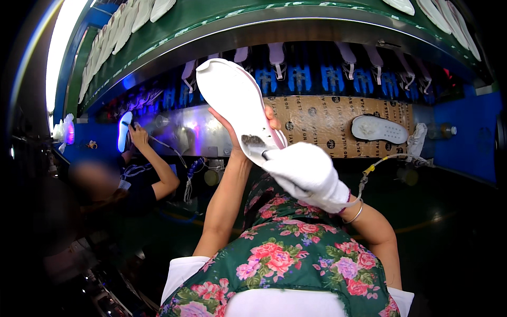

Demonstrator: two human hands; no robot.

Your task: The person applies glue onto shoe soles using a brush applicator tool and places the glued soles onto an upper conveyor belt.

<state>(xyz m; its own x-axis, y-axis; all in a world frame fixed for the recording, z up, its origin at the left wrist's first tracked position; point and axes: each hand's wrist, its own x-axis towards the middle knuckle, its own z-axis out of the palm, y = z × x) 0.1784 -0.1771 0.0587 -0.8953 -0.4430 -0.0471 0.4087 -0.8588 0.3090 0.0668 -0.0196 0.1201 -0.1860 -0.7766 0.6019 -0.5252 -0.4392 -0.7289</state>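
Note:
My left hand (232,127) holds a white shoe sole (227,90) up at a slant above the bench, its fingers around the sides. The rounded toe end points up and away, with the narrower end near me. My right hand (309,171), in a white knitted glove, is closed at that near end. From its fingers a thin dark tool, apparently a brush (265,155), reaches onto the sole, beside a dark, bristly-looking patch. The glove hides most of the tool. A thin hose (363,182) with a yellow fitting runs toward my right wrist.
Another sole (379,129) lies on the printed brown cardboard (317,113), beside a crumpled white cloth (417,140) and a clear bottle (441,130). Behind, pink straps and uppers (277,55) sit on blue holders. A green belt (301,13) carries white soles above. To the left, a co-worker's hand (139,136) holds a sole.

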